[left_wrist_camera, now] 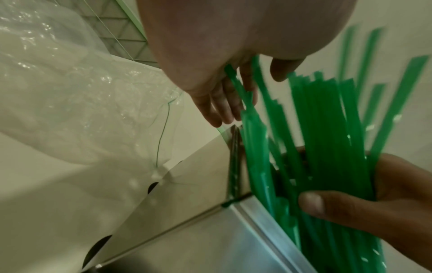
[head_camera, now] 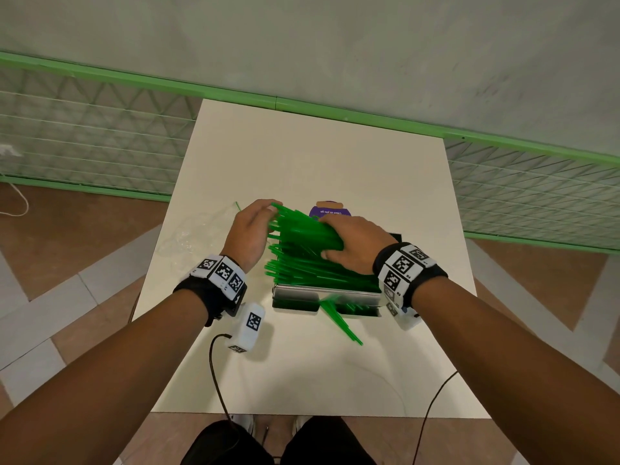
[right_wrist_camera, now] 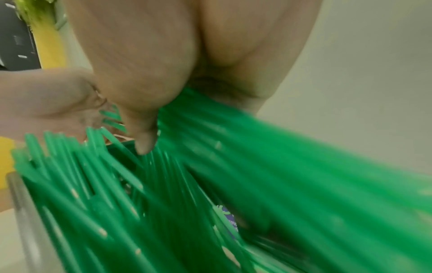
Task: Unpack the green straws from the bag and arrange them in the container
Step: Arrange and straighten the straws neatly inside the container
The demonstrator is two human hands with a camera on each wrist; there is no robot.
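Right hand [head_camera: 352, 245] grips straws [head_camera: 302, 253] in the container [head_camera: 325, 293]; left hand [head_camera: 251, 229], fingers spread, presses their tips; bag [head_camera: 194, 233] left of container.

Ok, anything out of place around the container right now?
Yes: a few green straws have slipped over the metal container's near rim onto the table, pointing toward the person, outside the main bunch.

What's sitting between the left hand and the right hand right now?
The green straws: left hand touches their tips, right hand grips the bundle over the metal container. Head view.
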